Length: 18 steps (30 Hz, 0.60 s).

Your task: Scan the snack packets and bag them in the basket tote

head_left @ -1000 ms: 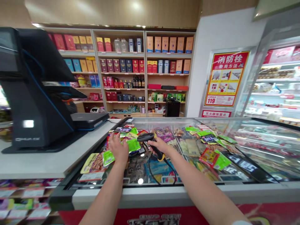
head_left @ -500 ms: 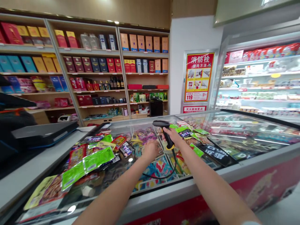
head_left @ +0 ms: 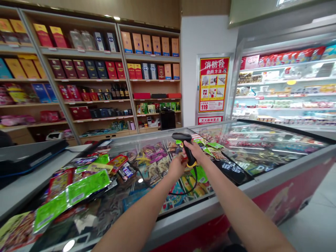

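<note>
My right hand (head_left: 194, 150) grips a black barcode scanner (head_left: 187, 148) with a yellow base, its head up and its cable hanging in a loop. Close against the scanner's left side is my left hand (head_left: 177, 166), fingers curled. A bit of red shows at its fingertips, but I cannot make out what it is. Beneath both hands lies the glass top of a chest freezer (head_left: 223, 204), with frozen packets visible through it. A green packet (head_left: 201, 174) lies just below the scanner, and more snack packets (head_left: 207, 143) lie beyond my right hand.
Many snack packets, including a long green strip (head_left: 72, 199), lie at left on the glass. A counter (head_left: 15, 183) with a flat dark device (head_left: 31, 155) borders the left. Behind stand shelves of boxed goods (head_left: 94, 70); a lit refrigerated display (head_left: 286, 87) is at right.
The view has turned to the right, so the shelves and packets shift left. My left hand has moved closer to the scanner. My right hand keeps its hold on it.
</note>
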{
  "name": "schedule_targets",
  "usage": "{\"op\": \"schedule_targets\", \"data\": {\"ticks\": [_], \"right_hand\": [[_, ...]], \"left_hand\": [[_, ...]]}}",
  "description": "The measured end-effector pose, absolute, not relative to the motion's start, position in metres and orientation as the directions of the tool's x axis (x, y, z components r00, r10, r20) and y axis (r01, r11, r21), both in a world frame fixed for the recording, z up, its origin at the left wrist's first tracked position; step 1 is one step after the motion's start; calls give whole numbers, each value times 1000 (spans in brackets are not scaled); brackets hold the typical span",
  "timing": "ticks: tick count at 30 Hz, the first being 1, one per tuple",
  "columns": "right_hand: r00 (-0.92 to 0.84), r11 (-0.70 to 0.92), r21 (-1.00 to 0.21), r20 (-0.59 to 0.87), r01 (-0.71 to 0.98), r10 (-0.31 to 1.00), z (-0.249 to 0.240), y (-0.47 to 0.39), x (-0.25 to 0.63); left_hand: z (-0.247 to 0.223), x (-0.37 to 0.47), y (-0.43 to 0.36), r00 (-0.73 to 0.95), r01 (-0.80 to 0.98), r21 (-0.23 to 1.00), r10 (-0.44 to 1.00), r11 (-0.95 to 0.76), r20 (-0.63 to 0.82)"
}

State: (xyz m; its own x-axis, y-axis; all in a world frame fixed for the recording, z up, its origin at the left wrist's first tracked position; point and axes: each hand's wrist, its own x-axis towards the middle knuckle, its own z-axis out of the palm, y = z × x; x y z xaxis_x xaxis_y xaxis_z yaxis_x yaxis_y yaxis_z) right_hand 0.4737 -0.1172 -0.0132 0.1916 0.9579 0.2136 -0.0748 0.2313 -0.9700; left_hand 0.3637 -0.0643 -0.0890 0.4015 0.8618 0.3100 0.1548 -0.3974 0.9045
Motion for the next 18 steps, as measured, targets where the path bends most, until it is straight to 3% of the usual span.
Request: {"op": "schedule_targets", "data": {"ticks": [3,6,9,11,15,18], "right_hand": [[155,260,-963,247,-72,956,-8,-101,459],[150,279,-956,264,-94,953,-3,-83,438],[149,251,-960,233,-120,961,-10,-68,419],[120,226,-968,214,-107,970,-20,-62,411],[38,188,-982,188,-7,981,-39,-63,411],[5,169,-985,169,33,986,-44,-68,417]], "left_hand": [[-79,336,-26,185,77,909,902,-409,390],[-72,304,5,-29,-195,941,961,-276,276],[-73,282,21,-52,-531,842,996,-93,77],[-77,275,27,-23,-659,752,1000,-16,1],[-83,275,33,11,-729,684,1000,24,-23],[-84,280,34,-69,-729,683,997,-34,-24]]}}
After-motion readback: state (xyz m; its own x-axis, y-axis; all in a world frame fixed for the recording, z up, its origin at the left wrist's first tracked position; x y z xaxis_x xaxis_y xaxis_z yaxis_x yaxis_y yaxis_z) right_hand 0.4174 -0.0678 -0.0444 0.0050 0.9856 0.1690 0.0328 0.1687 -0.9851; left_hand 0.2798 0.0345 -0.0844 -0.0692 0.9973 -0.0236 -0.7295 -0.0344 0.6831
